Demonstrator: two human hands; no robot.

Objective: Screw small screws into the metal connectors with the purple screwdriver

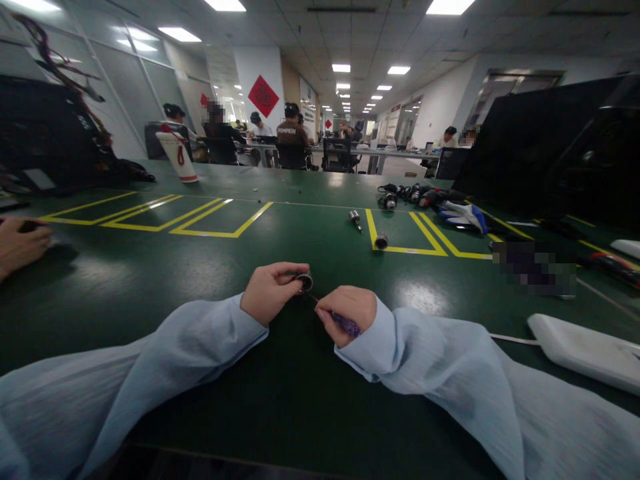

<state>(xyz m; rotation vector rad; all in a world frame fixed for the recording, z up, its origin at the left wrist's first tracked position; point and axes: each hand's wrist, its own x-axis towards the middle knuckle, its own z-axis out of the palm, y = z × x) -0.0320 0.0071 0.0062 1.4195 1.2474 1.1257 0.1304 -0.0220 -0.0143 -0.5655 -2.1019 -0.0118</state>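
Note:
My left hand (273,291) pinches a small round metal ring-shaped part (305,282), its hollow end turned toward my right hand. In my right hand (350,310) is a screwdriver (346,325) with a purple, see-through handle, and the fingers are closed around it. Its thin shaft points up and left, the tip close to the metal part; whether they touch I cannot tell. Farther off on the green table lie a metal connector piece (355,220) and another short metal ring (381,241), the latter beside the yellow tape.
Black cables with connectors (395,195) and a blue-white glove (463,217) lie at the back right. A white power strip (585,347) is right of my arm. A paper cup (177,157) stands at the back left. Another person's hand (23,245) rests at the left edge.

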